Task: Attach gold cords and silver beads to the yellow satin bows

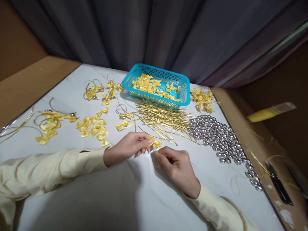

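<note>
My left hand (132, 144) pinches a small yellow satin ribbon bow (157, 144) between thumb and fingers, a little above the white table. Close beside it, my right hand (176, 165) is closed, thumb against forefinger, on a thin pale-yellow cord (157, 166) that hangs in a loop below the fingertips. Whether the cord is fastened to the bow cannot be made out. Beyond the hands lies a loose heap of gold twist ties (161, 117). Left of them are several loose yellow bows (92, 125).
A blue plastic basket (157, 98) of yellow bows stands at the back. Many silver beads (221, 138) spread along the right. Bows with looped ties (49, 123) lie at the left. Black-handled snips (279, 184) and a yellow-filled clear tube (271, 112) are at the right edge.
</note>
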`<action>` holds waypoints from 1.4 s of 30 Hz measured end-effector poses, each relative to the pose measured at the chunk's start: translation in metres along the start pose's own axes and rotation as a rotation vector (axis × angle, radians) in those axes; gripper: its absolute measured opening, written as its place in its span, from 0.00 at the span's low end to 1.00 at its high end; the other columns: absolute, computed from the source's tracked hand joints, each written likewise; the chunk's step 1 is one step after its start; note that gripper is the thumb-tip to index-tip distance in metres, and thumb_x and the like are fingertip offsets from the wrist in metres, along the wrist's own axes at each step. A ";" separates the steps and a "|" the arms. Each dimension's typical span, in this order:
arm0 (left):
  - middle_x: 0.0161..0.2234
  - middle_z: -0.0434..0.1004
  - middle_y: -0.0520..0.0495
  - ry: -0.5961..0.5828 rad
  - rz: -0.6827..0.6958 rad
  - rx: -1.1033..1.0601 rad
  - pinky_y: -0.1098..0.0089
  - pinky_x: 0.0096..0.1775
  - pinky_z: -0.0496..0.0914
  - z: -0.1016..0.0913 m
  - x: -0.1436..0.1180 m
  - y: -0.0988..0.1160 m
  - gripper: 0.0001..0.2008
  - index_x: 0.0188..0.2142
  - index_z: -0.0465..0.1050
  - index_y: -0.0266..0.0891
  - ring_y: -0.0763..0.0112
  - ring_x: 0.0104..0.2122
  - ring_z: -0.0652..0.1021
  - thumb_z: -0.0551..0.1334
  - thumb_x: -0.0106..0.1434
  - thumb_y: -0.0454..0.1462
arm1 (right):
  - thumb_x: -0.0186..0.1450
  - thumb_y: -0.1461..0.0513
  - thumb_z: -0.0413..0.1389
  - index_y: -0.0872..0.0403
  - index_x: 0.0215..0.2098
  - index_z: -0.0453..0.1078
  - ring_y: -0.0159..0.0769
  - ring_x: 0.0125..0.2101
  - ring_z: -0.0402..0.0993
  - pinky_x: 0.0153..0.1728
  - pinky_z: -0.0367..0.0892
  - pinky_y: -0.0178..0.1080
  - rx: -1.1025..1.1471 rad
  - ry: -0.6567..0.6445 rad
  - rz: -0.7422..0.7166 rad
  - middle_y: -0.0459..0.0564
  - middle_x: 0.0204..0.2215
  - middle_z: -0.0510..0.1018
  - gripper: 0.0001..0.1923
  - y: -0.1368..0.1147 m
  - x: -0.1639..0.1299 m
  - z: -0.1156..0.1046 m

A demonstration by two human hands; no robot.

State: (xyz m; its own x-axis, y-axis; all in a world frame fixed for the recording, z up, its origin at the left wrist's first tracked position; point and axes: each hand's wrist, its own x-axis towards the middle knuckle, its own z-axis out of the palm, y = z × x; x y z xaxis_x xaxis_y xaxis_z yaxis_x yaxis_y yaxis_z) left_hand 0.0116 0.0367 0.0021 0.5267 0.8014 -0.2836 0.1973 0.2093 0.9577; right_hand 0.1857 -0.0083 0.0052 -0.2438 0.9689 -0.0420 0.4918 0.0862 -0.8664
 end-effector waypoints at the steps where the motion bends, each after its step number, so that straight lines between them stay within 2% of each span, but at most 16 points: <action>1: 0.22 0.66 0.53 0.001 0.000 0.002 0.77 0.21 0.60 0.000 0.000 0.000 0.17 0.25 0.66 0.34 0.79 0.20 0.65 0.55 0.62 0.46 | 0.62 0.61 0.49 0.57 0.19 0.66 0.24 0.15 0.56 0.19 0.52 0.30 0.000 0.000 0.000 0.43 0.13 0.66 0.15 0.000 0.000 0.000; 8: 0.23 0.67 0.52 0.046 -0.001 0.037 0.77 0.22 0.60 0.004 0.001 -0.002 0.17 0.25 0.67 0.34 0.80 0.19 0.65 0.54 0.62 0.45 | 0.62 0.61 0.49 0.57 0.18 0.66 0.23 0.15 0.54 0.19 0.51 0.30 -0.027 0.005 0.002 0.42 0.13 0.64 0.15 0.000 0.001 0.001; 14: 0.24 0.69 0.51 0.077 0.042 0.011 0.77 0.23 0.61 0.007 -0.002 -0.003 0.14 0.26 0.68 0.34 0.79 0.21 0.65 0.54 0.62 0.43 | 0.62 0.61 0.49 0.57 0.20 0.67 0.24 0.16 0.58 0.21 0.53 0.30 -0.003 0.029 0.038 0.42 0.14 0.67 0.14 -0.002 -0.001 0.006; 22: 0.19 0.63 0.54 0.187 0.036 -0.016 0.76 0.23 0.60 0.014 -0.005 0.000 0.15 0.24 0.67 0.35 0.78 0.19 0.64 0.55 0.62 0.42 | 0.64 0.60 0.49 0.56 0.21 0.65 0.26 0.19 0.61 0.23 0.57 0.30 0.106 0.043 0.075 0.43 0.17 0.69 0.15 -0.002 -0.001 0.013; 26: 0.17 0.60 0.56 0.202 0.037 -0.013 0.76 0.24 0.61 0.017 -0.007 0.001 0.15 0.22 0.66 0.36 0.78 0.19 0.64 0.55 0.62 0.42 | 0.64 0.60 0.49 0.56 0.21 0.65 0.26 0.19 0.60 0.23 0.57 0.30 0.153 0.042 0.079 0.43 0.17 0.68 0.15 -0.002 0.000 0.013; 32: 0.19 0.62 0.55 0.209 0.048 0.026 0.76 0.24 0.61 0.017 -0.007 -0.001 0.15 0.24 0.67 0.36 0.77 0.21 0.65 0.55 0.62 0.42 | 0.63 0.61 0.50 0.56 0.22 0.67 0.26 0.19 0.62 0.23 0.58 0.30 0.211 0.037 0.116 0.43 0.17 0.69 0.13 -0.002 0.001 0.012; 42: 0.17 0.61 0.56 0.218 0.015 0.025 0.76 0.23 0.59 0.018 -0.007 0.000 0.15 0.23 0.67 0.36 0.78 0.20 0.64 0.55 0.61 0.43 | 0.62 0.61 0.51 0.57 0.21 0.67 0.25 0.18 0.61 0.22 0.58 0.29 0.263 0.021 0.163 0.42 0.15 0.68 0.13 -0.003 0.004 0.011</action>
State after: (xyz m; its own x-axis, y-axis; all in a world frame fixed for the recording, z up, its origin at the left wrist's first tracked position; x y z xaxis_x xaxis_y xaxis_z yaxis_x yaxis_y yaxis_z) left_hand 0.0223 0.0211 0.0033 0.3392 0.9071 -0.2492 0.2126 0.1842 0.9596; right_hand 0.1745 -0.0072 0.0024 -0.1605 0.9699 -0.1829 0.2893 -0.1309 -0.9482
